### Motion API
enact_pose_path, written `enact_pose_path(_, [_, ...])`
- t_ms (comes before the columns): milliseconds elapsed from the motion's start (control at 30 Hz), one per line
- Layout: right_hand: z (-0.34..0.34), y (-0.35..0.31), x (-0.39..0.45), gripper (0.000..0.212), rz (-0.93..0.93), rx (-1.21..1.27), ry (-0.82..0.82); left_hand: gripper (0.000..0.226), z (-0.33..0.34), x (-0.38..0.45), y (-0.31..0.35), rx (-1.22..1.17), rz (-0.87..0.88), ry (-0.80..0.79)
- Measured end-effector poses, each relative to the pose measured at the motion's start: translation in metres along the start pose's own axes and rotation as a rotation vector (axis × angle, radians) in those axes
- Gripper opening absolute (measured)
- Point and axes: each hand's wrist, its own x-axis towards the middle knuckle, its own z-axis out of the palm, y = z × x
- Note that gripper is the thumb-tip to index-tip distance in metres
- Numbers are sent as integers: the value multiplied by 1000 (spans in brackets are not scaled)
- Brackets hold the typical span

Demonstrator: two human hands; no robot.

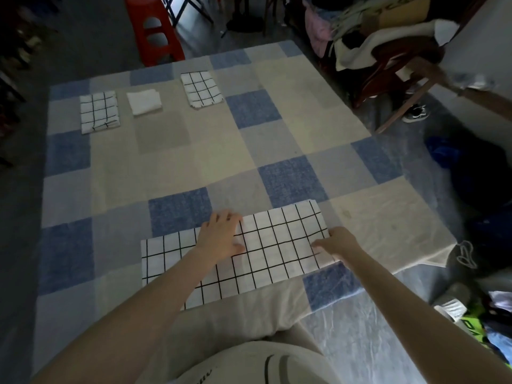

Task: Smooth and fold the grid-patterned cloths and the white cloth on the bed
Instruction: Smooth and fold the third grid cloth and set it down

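Note:
A long white cloth with a black grid (277, 245) lies flat across the near part of the bed (249, 151). My left hand (221, 235) rests palm down on its middle, fingers spread. My right hand (336, 243) is at the cloth's right end, fingers curled over the edge and thumb on top. At the far end of the bed lie two folded grid cloths, one on the left (99, 112) and one to the right (201, 90), with a folded white cloth (144, 101) between them.
The bed has a blue, grey and cream checked cover. A red plastic stool (153, 31) stands beyond its far edge. A wooden chair piled with clothes (388, 51) is at the far right, and bags and clutter (471, 300) lie on the floor to the right.

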Motion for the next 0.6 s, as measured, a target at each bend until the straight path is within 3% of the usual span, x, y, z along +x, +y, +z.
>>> enact_pose_path(67, [-3,-5,-4,32,-57,3,-9,79,0,1,-2,1,-5,-30])
enact_pose_path(167, [-23,-26,-18,51,-253,59,20,74,-12,12,-2,-168,-37,-27])
enact_pose_path(233, [-46,-49,-35,40,-468,173,-45,73,-29,27,5,-381,-76,-30])
enact_pose_path(333, [-81,-80,-49,18,-729,200,-200,74,-65,52,13,-659,-88,-250])
enact_pose_path(400, [-98,-98,-42,12,-810,116,-94,54,-88,66,12,-658,-23,-359])
enact_pose_path(467, [-115,-117,-40,12,-872,65,95,32,-111,77,13,-606,4,-250])
enact_pose_path(600, [-145,-142,-50,27,-989,157,448,26,-170,90,15,-759,21,294])
